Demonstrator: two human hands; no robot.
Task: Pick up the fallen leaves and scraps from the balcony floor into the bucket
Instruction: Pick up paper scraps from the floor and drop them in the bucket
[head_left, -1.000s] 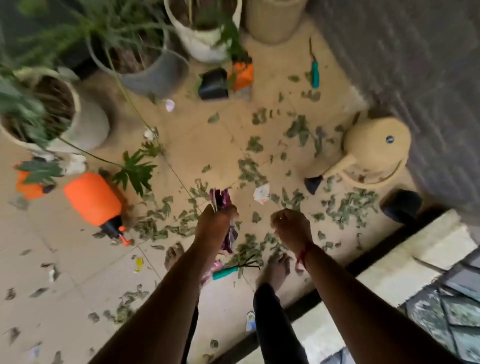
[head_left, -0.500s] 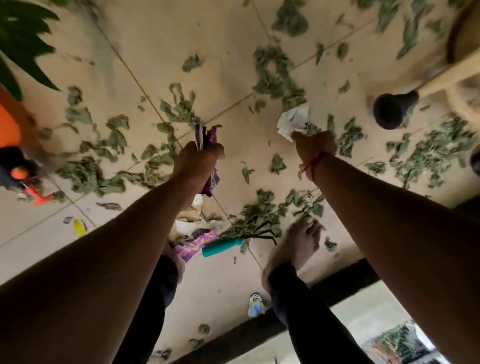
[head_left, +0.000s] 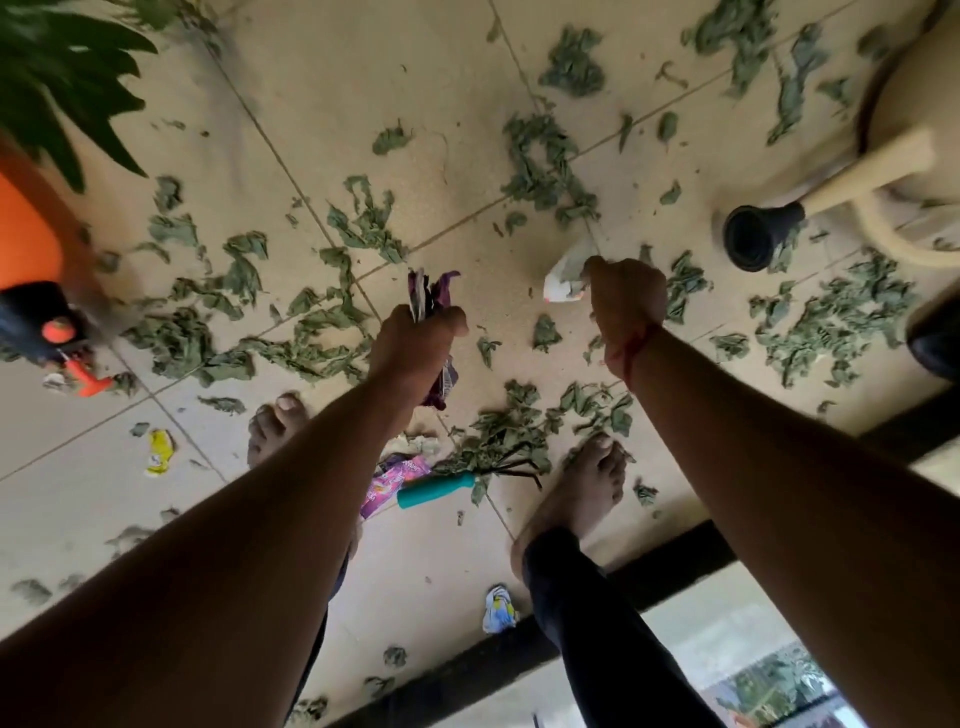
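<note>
Progress: early, judging by the litter left
- In the left hand (head_left: 421, 338): a bundle of purple wrappers (head_left: 432, 291), fingers curled tight round it, held above the middle of the floor (head_left: 311, 78)
- In the right hand (head_left: 626, 301): a white scrap (head_left: 563, 283), pinched at the fingertips; lifted or not, cannot tell
- Collected so far: only these two handfuls, not yet deposited
- Bucket: not in view, contents unknown
- Left to gather, leaves (head_left: 363, 223): green and wilted, strewn far, left and right, thickest at the right by the watering can (head_left: 914, 156), with a clump between the bare feet
- Left to gather, scraps: pink wrapper (head_left: 395, 483) near, just beside a teal-handled tool (head_left: 436, 488); yellow scrap (head_left: 160, 452) near left; blue-and-white scrap (head_left: 498, 608) nearest, by the dark sill
- Not litter: orange sprayer (head_left: 26, 244) at the left edge
</note>
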